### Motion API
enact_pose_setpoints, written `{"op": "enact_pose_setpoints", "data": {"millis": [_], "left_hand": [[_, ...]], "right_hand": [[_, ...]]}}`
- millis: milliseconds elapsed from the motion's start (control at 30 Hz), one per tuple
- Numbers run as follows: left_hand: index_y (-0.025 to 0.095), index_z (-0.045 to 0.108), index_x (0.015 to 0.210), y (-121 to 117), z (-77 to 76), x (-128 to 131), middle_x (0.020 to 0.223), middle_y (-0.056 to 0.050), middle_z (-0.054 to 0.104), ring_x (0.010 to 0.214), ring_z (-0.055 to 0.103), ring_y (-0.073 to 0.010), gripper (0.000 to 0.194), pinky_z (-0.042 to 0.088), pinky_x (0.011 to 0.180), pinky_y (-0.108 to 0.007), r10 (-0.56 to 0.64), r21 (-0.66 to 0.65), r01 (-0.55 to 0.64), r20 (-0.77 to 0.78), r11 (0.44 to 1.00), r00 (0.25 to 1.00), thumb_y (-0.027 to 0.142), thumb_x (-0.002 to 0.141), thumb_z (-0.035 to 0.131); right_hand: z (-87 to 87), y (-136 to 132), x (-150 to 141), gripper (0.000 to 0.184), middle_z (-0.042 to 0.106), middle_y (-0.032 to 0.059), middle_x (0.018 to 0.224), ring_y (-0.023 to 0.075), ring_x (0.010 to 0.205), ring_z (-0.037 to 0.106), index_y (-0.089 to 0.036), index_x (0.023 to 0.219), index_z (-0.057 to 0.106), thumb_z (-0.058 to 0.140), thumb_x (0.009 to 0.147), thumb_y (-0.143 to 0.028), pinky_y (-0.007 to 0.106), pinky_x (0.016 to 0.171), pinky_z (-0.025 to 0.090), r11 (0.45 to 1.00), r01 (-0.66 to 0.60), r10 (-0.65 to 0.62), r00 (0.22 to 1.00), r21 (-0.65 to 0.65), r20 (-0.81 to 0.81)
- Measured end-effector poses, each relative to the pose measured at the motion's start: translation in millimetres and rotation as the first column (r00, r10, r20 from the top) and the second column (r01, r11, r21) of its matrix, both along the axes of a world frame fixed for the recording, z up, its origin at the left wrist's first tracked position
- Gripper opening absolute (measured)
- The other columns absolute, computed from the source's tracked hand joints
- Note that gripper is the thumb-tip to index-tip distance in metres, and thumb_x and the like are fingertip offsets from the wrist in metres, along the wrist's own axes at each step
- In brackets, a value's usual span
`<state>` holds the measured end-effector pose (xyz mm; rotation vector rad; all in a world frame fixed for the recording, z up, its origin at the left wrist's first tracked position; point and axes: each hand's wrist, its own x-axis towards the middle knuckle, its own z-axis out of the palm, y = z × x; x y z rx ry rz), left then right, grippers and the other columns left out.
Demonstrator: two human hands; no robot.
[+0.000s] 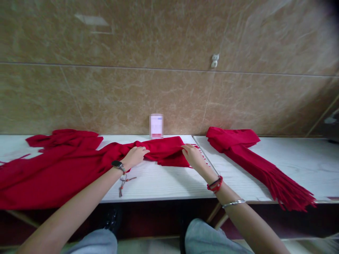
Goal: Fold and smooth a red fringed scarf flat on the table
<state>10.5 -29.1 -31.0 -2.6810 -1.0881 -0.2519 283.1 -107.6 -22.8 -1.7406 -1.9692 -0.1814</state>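
Observation:
A long red scarf (169,150) lies across the white table, its fringed end toward the right and the rest spreading wide to the left. My left hand (135,156) grips bunched cloth near the scarf's middle, fingers curled into it. Close to the fringed end, my right hand (192,155) pinches the scarf's fabric between thumb and fingers. The cloth between the two hands is partly folded, with a loose flap below. Just behind it, a phone-like upright card (156,126), blurred out, leans against the wall.
Another red scarf (246,151) lies folded on the right, its fringe hanging over the front edge of the white table (164,183). More crumpled red cloth (71,138) sits at the back left. A brown marble wall (132,95) with a small white cat-shaped hook (214,60) rises behind.

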Motion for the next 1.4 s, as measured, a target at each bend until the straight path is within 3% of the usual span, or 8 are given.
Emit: {"op": "enact_pose_setpoints", "data": {"millis": [233, 433, 567, 700, 867, 1033, 1233, 1400], "left_hand": [[0.016, 0.061, 0.097, -12, 26.1, -2, 0.097, -0.005, 0.053, 0.091, 0.052, -0.0171, 0.035, 0.042, 0.088, -0.03, -0.039, 0.076, 0.009, 0.41, 0.997, 0.911, 0.004, 0.072, 0.039], [0.019, 0.059, 0.104, -35, 4.9, 4, 0.104, -0.004, 0.054, 0.093, 0.054, -0.016, 0.034, 0.042, 0.086, -0.027, -0.161, -0.12, 0.176, 0.121, 0.977, 0.979, 0.007, 0.077, 0.043], [0.018, 0.053, 0.114, -47, 2.3, 13, 0.108, -0.007, 0.054, 0.097, 0.053, -0.0191, 0.037, 0.042, 0.086, -0.029, -0.126, -0.119, 0.125, -0.004, 0.985, 0.992, 0.012, 0.078, 0.048], [0.025, 0.041, 0.128, -50, 3.0, 24, 0.13, -0.009, 0.041, 0.117, 0.041, -0.0236, 0.057, 0.035, 0.095, -0.036, -0.14, -0.017, 0.139, -0.023, 0.99, 0.99, 0.008, 0.074, 0.05], [0.025, 0.035, 0.132, -36, 1.9, 24, 0.135, -0.006, 0.041, 0.12, 0.04, -0.015, 0.067, 0.036, 0.095, -0.027, -0.145, -0.158, 0.131, -0.081, 0.979, 0.986, -0.007, 0.073, 0.034], [0.021, 0.037, 0.131, -27, 12.5, 17, 0.14, -0.008, 0.032, 0.129, 0.025, -0.0173, 0.059, 0.027, 0.103, -0.035, -0.108, 0.058, 0.101, 0.132, 0.993, 0.985, -0.006, 0.079, 0.029], [0.026, 0.034, 0.133, -30, -9.8, 8, 0.14, -0.002, 0.033, 0.128, 0.029, -0.0127, 0.077, 0.029, 0.102, -0.029, -0.215, -0.237, 0.207, -0.009, 0.949, 0.977, -0.013, 0.067, 0.03], [0.019, 0.039, 0.131, -34, 7.5, 11, 0.136, -0.003, 0.039, 0.124, 0.035, -0.0111, 0.071, 0.027, 0.103, -0.027, -0.177, -0.277, 0.201, 0.107, 0.94, 0.978, -0.011, 0.068, 0.026]], "right_hand": [[5.7, -7, 14, 0.036, 0.064, 0.0089, 0.106, 0.0186, 0.096, 0.059, -0.015, 0.108, 0.06, 0.035, 0.082, -0.013, 0.029, 0.085, 0.044, 0.98, -0.051, 0.078, 0.988, 0.192, -0.137], [-6.1, -7, 32, 0.048, 0.063, 0.0106, 0.109, 0.0197, 0.102, 0.057, -0.012, 0.111, 0.059, 0.04, 0.069, -0.002, 0.029, 0.089, 0.041, 0.991, -0.078, 0.083, 0.996, -0.106, 0.035], [-16.5, -6, 33, 0.053, 0.06, 0.0136, 0.113, 0.0199, 0.105, 0.055, -0.01, 0.113, 0.057, 0.04, 0.065, 0.003, 0.029, 0.091, 0.04, 0.957, -0.154, 0.196, 0.968, -0.248, 0.157], [-22.0, -4, 33, 0.047, 0.06, 0.0146, 0.113, 0.0212, 0.105, 0.055, -0.01, 0.11, 0.06, 0.04, 0.068, 0.001, 0.031, 0.091, 0.041, 0.959, -0.164, 0.212, 0.957, -0.233, 0.2], [-21.2, -4, 36, 0.045, 0.058, 0.013, 0.117, 0.0193, 0.11, 0.051, -0.012, 0.112, 0.058, 0.036, 0.076, 0.001, 0.031, 0.093, 0.041, 0.968, -0.211, 0.241, 0.934, -0.14, 0.264], [-15.6, -10, 33, 0.052, 0.043, 0.0145, 0.132, 0.0219, 0.122, 0.039, -0.013, 0.126, 0.045, 0.034, 0.078, 0.002, 0.038, 0.096, 0.039, 0.972, -0.221, 0.187, 0.934, 0.082, 0.306], [-23.4, -17, 30, 0.055, 0.048, 0.0161, 0.128, 0.0207, 0.118, 0.044, -0.01, 0.125, 0.046, 0.033, 0.075, 0.006, 0.035, 0.094, 0.042, 0.938, -0.285, 0.34, 0.865, -0.195, 0.368], [-16.9, -16, 39, 0.058, 0.046, 0.0141, 0.13, 0.0178, 0.121, 0.04, -0.011, 0.127, 0.045, 0.03, 0.073, 0.007, 0.033, 0.099, 0.037, 0.934, -0.325, 0.356, 0.888, -0.151, 0.291]]}}
